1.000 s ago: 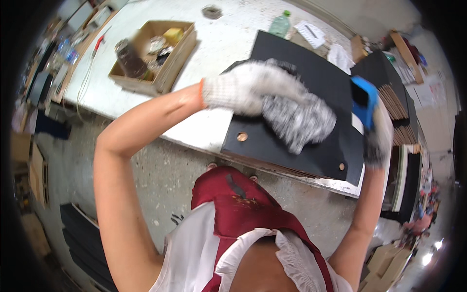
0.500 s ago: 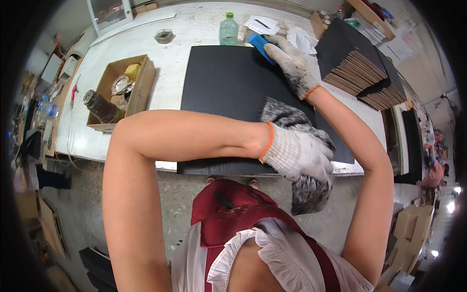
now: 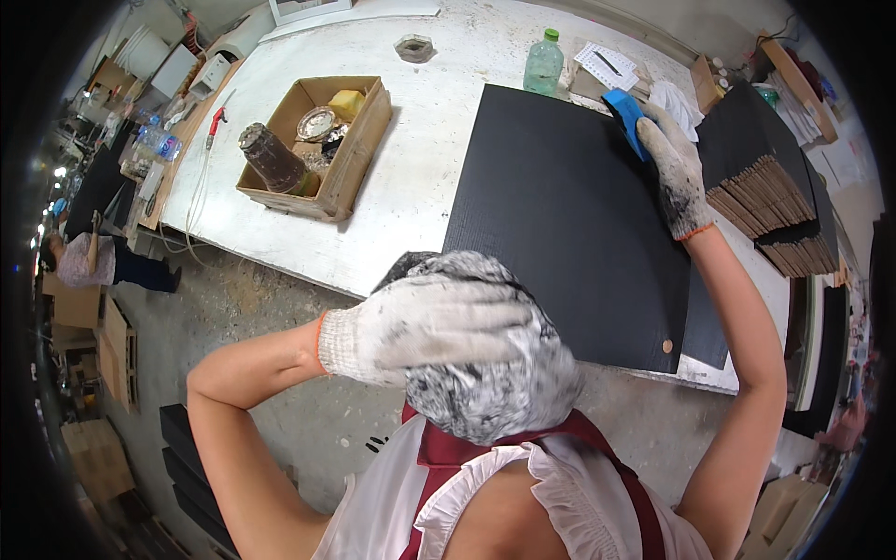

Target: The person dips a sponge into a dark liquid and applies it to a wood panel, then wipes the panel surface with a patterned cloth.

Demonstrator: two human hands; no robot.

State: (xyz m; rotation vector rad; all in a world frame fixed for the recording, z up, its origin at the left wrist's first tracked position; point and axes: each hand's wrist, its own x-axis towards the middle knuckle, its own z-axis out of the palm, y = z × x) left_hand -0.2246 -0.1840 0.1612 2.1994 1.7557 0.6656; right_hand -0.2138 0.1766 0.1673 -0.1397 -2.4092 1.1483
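My left hand (image 3: 439, 322), in a white knit glove smudged with black, is closed on a mottled black-and-white rag (image 3: 495, 397). It is lifted clear of the table's front edge, close to my body, and the rag is slightly blurred. A flat black board (image 3: 560, 219) with a small tan spot at its near right corner lies on the table. Beyond its far right part, my gloved right hand (image 3: 674, 163) grips a blue block (image 3: 625, 121); the palm side is hidden. Another dark sheet (image 3: 707, 322) shows under the board's right edge.
On the white table (image 3: 420, 131) stand a cardboard box (image 3: 359, 154) of supplies, a green-capped bottle (image 3: 543, 65) and a stack of black boards (image 3: 761, 159). A white cloth (image 3: 677, 103) and printed sheets (image 3: 605, 67) lie at the back. A person (image 3: 93, 261) is far left.
My left hand has come off the board and drawn left toward my body with the rag. The right hand still holds the blue block near the far right corner. The whole view has turned.
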